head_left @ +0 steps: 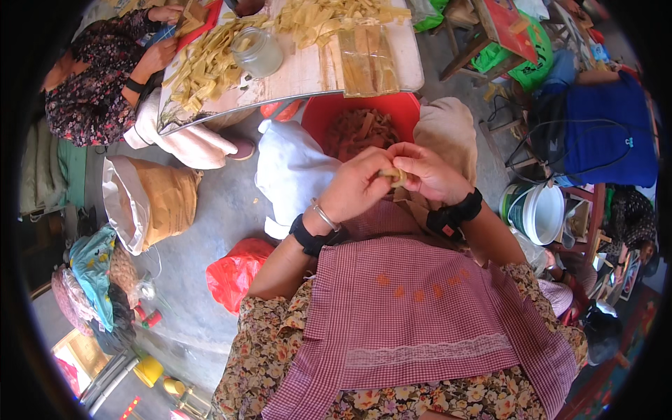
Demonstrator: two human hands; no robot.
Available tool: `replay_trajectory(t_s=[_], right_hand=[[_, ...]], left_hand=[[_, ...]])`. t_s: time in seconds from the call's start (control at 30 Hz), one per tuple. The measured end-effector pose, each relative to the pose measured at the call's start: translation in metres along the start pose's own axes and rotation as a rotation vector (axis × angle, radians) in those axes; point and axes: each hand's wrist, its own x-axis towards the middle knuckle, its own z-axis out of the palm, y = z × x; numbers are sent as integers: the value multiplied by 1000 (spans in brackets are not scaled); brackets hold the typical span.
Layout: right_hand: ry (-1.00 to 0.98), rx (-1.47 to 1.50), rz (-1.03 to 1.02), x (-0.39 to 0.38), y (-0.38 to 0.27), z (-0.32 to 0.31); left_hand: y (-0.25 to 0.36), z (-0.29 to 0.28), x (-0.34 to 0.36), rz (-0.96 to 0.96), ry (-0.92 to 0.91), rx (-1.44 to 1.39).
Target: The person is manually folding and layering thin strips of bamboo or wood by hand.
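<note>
Strip (398,176) pinched by left hand (358,183) and right hand (432,173), orange-marked apron (427,315)

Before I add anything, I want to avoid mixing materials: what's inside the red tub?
Brownish strips lie heaped inside the red tub. They hide its bottom; the left hand and right hand cover part of its near side, so what lies there cannot be seen.

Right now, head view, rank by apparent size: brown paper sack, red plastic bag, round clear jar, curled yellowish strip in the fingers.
1. Brown paper sack
2. Red plastic bag
3. Round clear jar
4. Curled yellowish strip
As pictured only; distances from the camera differ.
</note>
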Motion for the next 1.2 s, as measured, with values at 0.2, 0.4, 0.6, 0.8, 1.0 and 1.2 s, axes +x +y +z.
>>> replay_trajectory(t_s=[0.2,0.4,0.6,0.8,1.0,1.2], right_hand=[[378,-1115,-517,-1,10,29],[277,-1119,-510,-3,16,20],[17,-242,-130,-16,-5,21],[14,41,-42,-13,4,17],[62,-297,51,-18,-18,26],[-35,307,-70,-16,-15,2]], left_hand=[[-5,10,0,-102,148,250],[-4,9,0,-304,220,233],[2,-1,0,74,259,384],[15,4,0,188,222,519],[0,-4,-7,-167,110,140],[-1,-4,-8,-338,100,-250]])
